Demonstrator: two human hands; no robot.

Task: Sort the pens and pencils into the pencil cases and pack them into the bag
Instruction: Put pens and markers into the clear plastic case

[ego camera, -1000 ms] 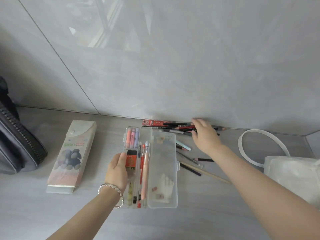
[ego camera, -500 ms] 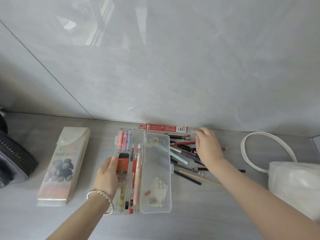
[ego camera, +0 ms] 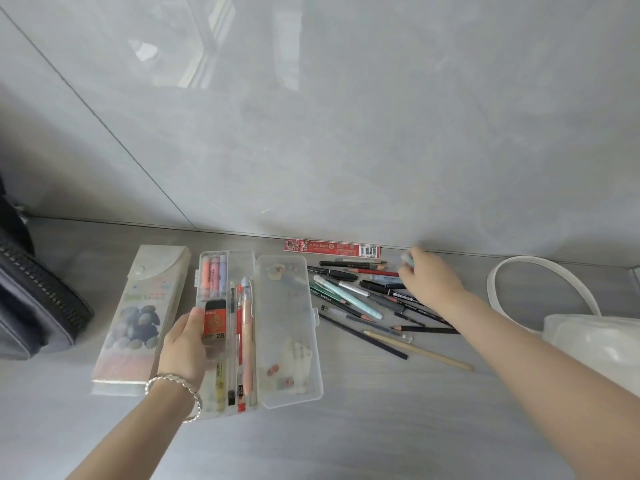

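An open clear plastic pencil case lies in the middle of the table, with highlighters, an eraser and several pens in its tray. Its lid lies flat to the right. My left hand grips the tray's left edge, thumb on the eraser. To the right of the lid lies a loose pile of pens and pencils. My right hand is at the pile's far right end, fingertips pinching a small pale blue item that is blurred and mostly hidden. A shut white pencil case printed with stones lies left of the clear one.
A dark zipped bag sits at the left edge. At the right is a white bag with a looped strap. A red refill pack lies against the grey wall behind the pile.
My right hand has slid right along the wall to the pile's far end and lifted a pale blue item. My left hand stays on the clear case.
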